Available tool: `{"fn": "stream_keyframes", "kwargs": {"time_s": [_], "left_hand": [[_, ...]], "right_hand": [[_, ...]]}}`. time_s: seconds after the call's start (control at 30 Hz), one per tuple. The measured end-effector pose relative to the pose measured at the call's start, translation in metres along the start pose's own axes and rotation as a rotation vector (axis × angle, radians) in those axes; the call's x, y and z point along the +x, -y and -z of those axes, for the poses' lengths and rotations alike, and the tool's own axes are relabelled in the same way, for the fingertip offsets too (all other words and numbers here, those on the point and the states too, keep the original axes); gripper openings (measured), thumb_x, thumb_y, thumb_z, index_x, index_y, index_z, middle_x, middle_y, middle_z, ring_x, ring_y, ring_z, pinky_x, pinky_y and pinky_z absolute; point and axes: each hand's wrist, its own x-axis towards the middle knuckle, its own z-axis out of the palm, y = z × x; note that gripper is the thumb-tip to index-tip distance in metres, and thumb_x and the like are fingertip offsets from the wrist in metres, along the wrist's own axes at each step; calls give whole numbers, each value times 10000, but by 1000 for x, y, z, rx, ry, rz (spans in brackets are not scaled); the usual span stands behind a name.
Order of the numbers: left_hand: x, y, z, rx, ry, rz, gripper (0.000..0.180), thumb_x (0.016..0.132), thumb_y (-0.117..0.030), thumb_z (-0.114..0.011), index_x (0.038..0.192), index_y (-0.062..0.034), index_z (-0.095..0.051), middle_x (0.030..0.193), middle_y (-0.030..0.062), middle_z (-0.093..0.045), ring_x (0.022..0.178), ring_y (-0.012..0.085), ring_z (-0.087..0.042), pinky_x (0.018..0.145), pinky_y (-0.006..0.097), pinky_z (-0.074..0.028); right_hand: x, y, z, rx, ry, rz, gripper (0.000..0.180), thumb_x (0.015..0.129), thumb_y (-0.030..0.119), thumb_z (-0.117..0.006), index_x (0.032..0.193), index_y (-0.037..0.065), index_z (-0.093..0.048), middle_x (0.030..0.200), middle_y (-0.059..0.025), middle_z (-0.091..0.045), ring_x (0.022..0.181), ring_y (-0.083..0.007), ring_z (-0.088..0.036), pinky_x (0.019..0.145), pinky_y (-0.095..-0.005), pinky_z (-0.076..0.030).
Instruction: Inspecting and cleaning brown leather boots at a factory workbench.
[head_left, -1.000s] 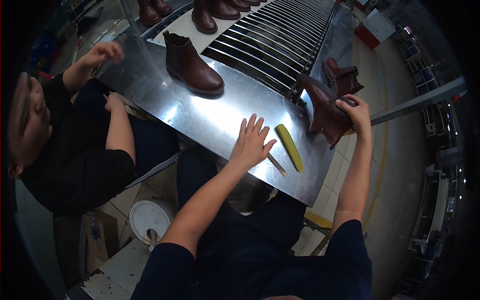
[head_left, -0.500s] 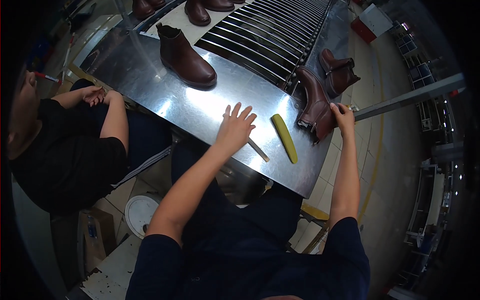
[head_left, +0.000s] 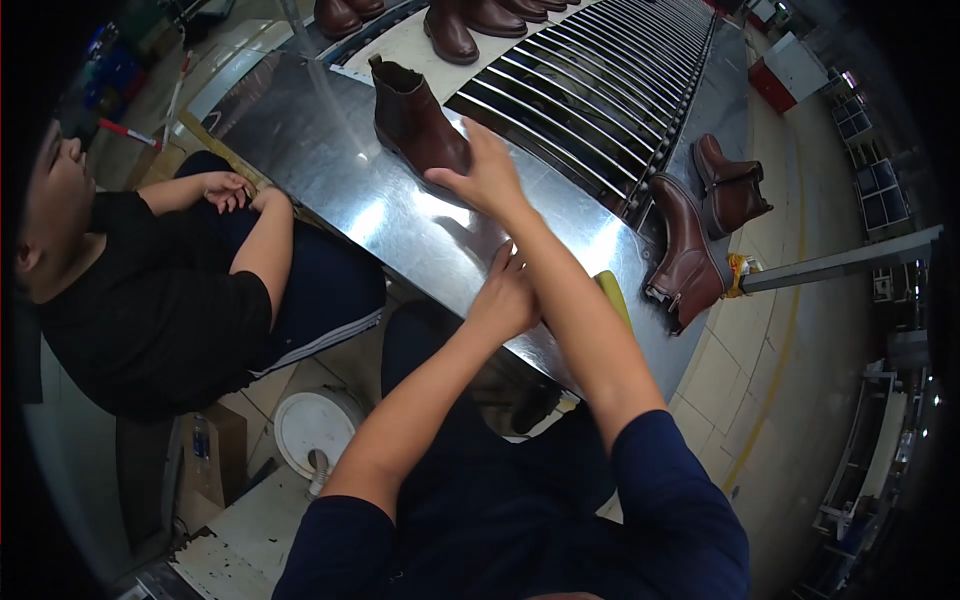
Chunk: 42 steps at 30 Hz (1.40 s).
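**Right hand at the boot on the steel table**

Head view: I see a seated co-worker (head_left: 150,290) at left and two boots (head_left: 700,230) at right. My right hand (head_left: 485,175), fingers spread, touches the upright brown ankle boot (head_left: 415,120); left hand (head_left: 505,295) rests flat on the table (head_left: 330,180).

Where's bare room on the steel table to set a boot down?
Free: the steel table left of the brown boot, and the shiny strip between that boot and the near edge. Crowded: around the right hand on the boot, the left hand, and the right corner with two boots.
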Motion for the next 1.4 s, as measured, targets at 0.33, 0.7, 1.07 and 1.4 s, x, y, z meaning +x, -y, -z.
{"fn": "stream_keyframes", "kwargs": {"time_s": [0.33,0.7,1.07,1.4], "left_hand": [[-9,-1,40,-159,219,-108,511,886,-329,-723,1326,-77,-660,1449,161,-572,1386,406,-456,1215,554,-276],[-129,-45,99,-406,-326,3,249,865,53,-726,1098,-32,-708,951,157,-733,740,263,-718,691,331,-584],[-151,-95,99,-601,-187,434,193,910,23,-712,1091,-14,-768,883,76,-730,697,131,-654,665,260,-532],[-86,-2,123,-380,-659,317,647,896,-85,-802,1454,-13,-481,1398,129,-581,1276,231,-573,1078,345,-442]], "right_hand": [[-23,23,21,-239,260,-208,1018,634,533,-921,1466,147,-479,1186,-148,-701,1110,-375,-673,930,-522,-512],[-96,-24,140,129,616,105,891,671,329,-924,1453,114,-556,1290,-165,-671,1183,-372,-633,1027,-452,-490],[-281,86,117,611,211,-76,538,985,436,-673,1303,1,-667,1286,-218,-666,1216,-354,-631,1063,-417,-481],[-290,67,135,1178,38,-761,486,1102,367,-487,1359,-35,-579,924,-146,-738,658,-145,-687,557,-240,-519]]}}
